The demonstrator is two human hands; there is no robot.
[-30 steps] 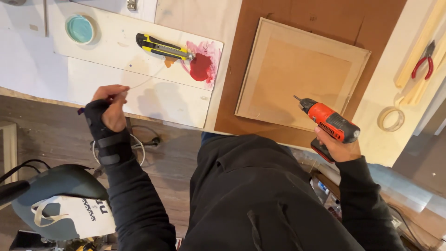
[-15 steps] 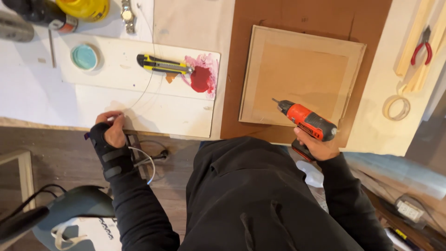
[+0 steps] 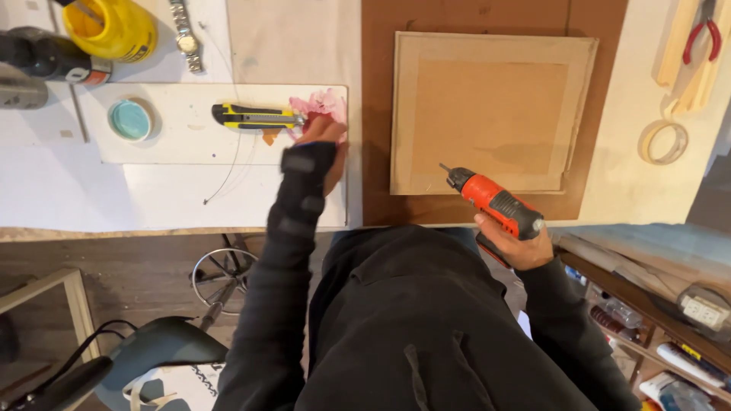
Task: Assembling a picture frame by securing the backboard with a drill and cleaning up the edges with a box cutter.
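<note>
Drill (image 3: 496,204) clamped in right hand (image 3: 516,242); left hand (image 3: 326,144) pinching pink rag (image 3: 320,104) beside knife (image 3: 255,116).

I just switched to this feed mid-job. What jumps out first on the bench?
The orange-red cordless drill stands out, gripped in the right hand at the bench's near edge, its bit pointing at the square fibreboard panel lying on a brown sheet. To the left, the left hand, in a dark wrist brace, reaches onto a crumpled pink rag on the white board, right beside a yellow utility knife.
</note>
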